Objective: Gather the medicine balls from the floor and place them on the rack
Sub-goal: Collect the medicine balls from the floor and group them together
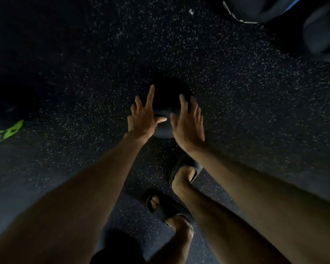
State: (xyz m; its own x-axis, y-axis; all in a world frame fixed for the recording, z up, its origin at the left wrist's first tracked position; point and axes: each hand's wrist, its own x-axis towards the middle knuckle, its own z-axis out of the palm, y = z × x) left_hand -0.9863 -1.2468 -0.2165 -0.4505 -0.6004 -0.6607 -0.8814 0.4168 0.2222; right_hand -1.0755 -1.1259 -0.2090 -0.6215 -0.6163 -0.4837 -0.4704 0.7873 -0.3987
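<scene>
Two hands reach down toward one dark medicine ball (170,103) that sits on the speckled rubber floor (236,103), just ahead of the person's sandalled feet (181,174). The left hand (143,119) is open with fingers spread, its thumb lying against the near side of the ball; the right hand (189,122) is open too, fingers laid over the ball's right flank. Neither has closed into a grip, and the ball looks to be resting on the floor, not lifted.

As a judgement, the task is at an early stage for this ball: the pick-up is only starting, and the carry and the placing are both left to do. No rack shows anywhere in the view, so how many balls already sit on it cannot be told. Dark rounded shapes (320,31) at the upper right may be more balls or other gear; the light is too dim to say. A dark object with green lettering (8,132) lies at the left edge. No container is visible.
</scene>
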